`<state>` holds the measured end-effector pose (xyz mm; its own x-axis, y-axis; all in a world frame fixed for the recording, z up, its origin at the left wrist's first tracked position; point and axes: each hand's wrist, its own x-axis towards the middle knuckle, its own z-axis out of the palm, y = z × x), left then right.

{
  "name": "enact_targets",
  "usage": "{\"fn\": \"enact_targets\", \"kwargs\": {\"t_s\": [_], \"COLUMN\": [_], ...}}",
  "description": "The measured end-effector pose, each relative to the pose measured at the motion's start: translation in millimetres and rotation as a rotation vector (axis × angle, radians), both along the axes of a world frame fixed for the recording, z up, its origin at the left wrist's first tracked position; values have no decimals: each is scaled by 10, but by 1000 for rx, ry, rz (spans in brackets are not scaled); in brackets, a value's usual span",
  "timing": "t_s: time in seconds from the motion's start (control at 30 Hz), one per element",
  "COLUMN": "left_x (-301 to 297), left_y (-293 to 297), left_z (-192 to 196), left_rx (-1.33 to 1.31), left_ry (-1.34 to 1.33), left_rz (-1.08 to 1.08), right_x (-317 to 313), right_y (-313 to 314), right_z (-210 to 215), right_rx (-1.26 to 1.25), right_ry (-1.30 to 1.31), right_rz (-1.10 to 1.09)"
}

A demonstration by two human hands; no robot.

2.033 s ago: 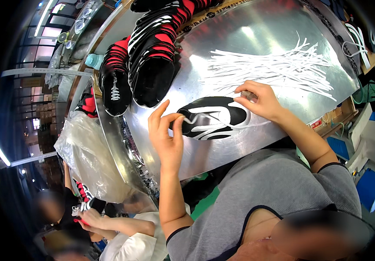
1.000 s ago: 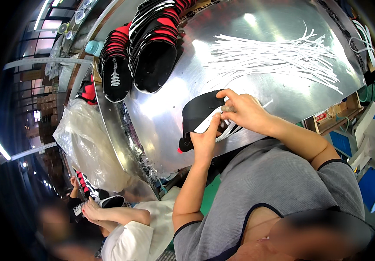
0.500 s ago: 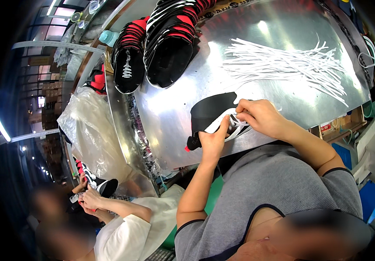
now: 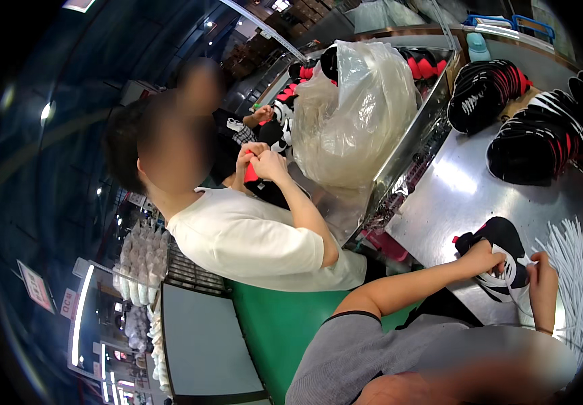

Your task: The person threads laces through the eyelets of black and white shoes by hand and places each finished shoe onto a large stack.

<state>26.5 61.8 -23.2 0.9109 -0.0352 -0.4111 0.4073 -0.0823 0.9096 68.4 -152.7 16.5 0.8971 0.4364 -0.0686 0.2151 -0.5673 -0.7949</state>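
A black-and-white shoe (image 4: 505, 234) with a small red patch at its heel end sits low over the metal table. My left hand (image 4: 483, 259) is closed around its side, with the fingers at the lacing. Just to the right of the shoe, my right hand (image 4: 543, 273) has its fingers pinched together on a white shoelace (image 4: 512, 291). That lace runs from the shoe's eyelets; my fingers partly hide its end. Close beside my right hand lies a loose pile of white shoelaces (image 4: 573, 260).
Rows of black-and-red shoes (image 4: 541, 152) stand at the table's (image 4: 433, 219) far side, near a light-blue bottle (image 4: 478, 47). A big clear plastic bag (image 4: 359, 115) fills the neighbouring bench. Left of me, a person in a white shirt (image 4: 251, 236) handles a black-and-red piece (image 4: 258, 182).
The view has swung left, bringing the co-worker fully in and shifting my hands to the right. My right hand has moved off the eyelets to the shoe's right side.
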Motion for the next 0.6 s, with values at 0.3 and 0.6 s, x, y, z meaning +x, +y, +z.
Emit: {"fn": "enact_targets", "kwargs": {"t_s": [0.3, 0.6], "left_x": [87, 78], "left_y": [-165, 67], "left_z": [-235, 520], "left_rx": [118, -466], "left_ry": [-233, 99], "left_rz": [-8, -311], "right_x": [-28, 24], "right_y": [260, 361], "right_z": [-625, -672], "right_rx": [373, 156], "right_ry": [-243, -300], "right_rz": [-166, -224]}}
